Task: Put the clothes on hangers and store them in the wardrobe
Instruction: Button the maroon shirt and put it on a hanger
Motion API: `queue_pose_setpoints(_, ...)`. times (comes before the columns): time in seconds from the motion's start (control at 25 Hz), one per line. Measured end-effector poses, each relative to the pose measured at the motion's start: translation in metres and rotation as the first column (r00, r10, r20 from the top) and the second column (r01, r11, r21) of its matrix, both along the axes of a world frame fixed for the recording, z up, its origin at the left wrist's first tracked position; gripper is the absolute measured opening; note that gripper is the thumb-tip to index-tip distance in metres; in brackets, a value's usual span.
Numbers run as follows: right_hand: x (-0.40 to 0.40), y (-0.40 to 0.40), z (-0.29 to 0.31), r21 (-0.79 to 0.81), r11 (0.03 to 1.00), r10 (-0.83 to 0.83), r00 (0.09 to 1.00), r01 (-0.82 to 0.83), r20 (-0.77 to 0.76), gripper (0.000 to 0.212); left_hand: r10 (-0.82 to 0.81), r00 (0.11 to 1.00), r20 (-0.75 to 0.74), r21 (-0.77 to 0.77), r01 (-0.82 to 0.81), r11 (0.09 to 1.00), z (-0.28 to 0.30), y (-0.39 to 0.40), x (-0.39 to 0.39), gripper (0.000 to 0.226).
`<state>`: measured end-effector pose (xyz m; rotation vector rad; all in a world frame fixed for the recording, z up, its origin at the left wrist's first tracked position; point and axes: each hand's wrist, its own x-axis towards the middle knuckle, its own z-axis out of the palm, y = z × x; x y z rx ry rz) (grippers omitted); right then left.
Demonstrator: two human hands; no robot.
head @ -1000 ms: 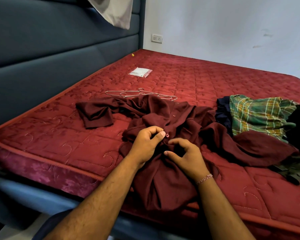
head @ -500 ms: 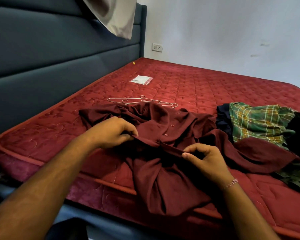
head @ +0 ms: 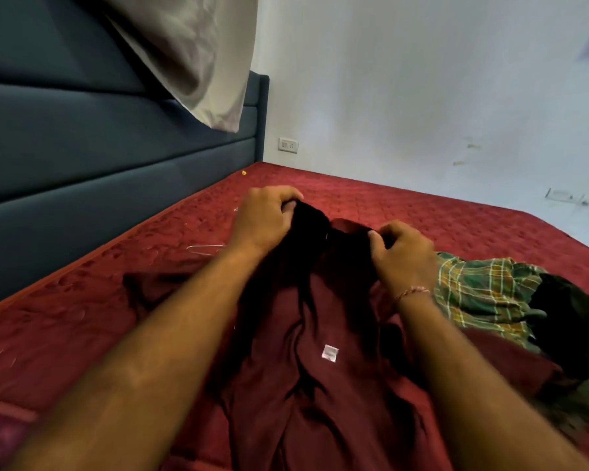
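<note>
Clearly the step in hand is readying the maroon shirt (head: 320, 379) for a hanger: both hands hold its top edge up, while the rest of the garment trails down toward the person over the near edge of the red mattress (head: 439, 212). The left hand (head: 264, 215) has its fingers curled around a bunch of the fabric, and the right hand (head: 403, 253) pinches the cloth between thumb and curled fingers. A small white label (head: 330, 353) shows on the shirt's inner face, so it hangs open or inside out; which, the blur hides. Left of the shirt, a wire hanger (head: 205, 249) lies on the mattress, partly hidden by the left forearm. Right of the shirt waits a heap with a green plaid garment (head: 483, 294). Next, judging from this, one hand must let go to fetch the hanger and feed it into the shoulders.
</note>
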<state>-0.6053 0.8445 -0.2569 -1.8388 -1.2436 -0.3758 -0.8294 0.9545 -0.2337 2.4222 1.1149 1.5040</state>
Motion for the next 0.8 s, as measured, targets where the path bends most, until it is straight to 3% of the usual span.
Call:
queue_pose_setpoints(0.08, -0.025, 0.002, -0.034, 0.099, 0.990, 0.108, 0.985, -0.095, -0.136, 0.015, -0.021, 0.985, 0.173, -0.027, 0.026, 0.999, -0.042, -0.027, 0.021, 0.026)
queue_pose_setpoints(0.16, -0.046, -0.003, -0.080, 0.059, 0.969, 0.243, 0.896, -0.239, -0.373, 0.013, -0.003, 0.942, 0.334, -0.205, 0.076, 0.976, -0.099, -0.062, 0.030, 0.022)
queue_pose_setpoints(0.28, -0.063, -0.024, -0.145, 0.129, 0.907, 0.353, 0.557, -0.400, -0.752, 0.018, 0.131, 0.806, 0.578, -0.489, 0.214, 0.845, -0.170, -0.104, 0.032, 0.014)
queue_pose_setpoints(0.4, -0.067, -0.040, -0.164, 0.216, 0.906, 0.349, 0.354, -0.364, -0.868, 0.013, 0.197, 0.729, 0.656, -0.616, 0.366, 0.697, -0.194, -0.107, 0.032, 0.022)
queue_pose_setpoints(0.52, -0.069, -0.046, -0.163, 0.258, 0.888, 0.396, 0.349, -0.380, -0.849, 0.010, 0.167, 0.746, 0.645, -0.620, 0.382, 0.686, -0.194, -0.108, 0.031, 0.020)
queue_pose_setpoints(0.68, -0.073, -0.049, -0.164, 0.251, 0.874, 0.420, 0.385, -0.417, -0.822, 0.010, 0.109, 0.857, 0.503, -0.613, 0.265, 0.745, -0.197, -0.111, 0.029, 0.019)
queue_pose_setpoints(0.8, -0.070, -0.049, -0.167, 0.245, 0.879, 0.410, 0.386, -0.409, -0.827, 0.009, 0.092, 0.890, 0.447, -0.630, 0.240, 0.738, -0.198, -0.112, 0.029, 0.014)
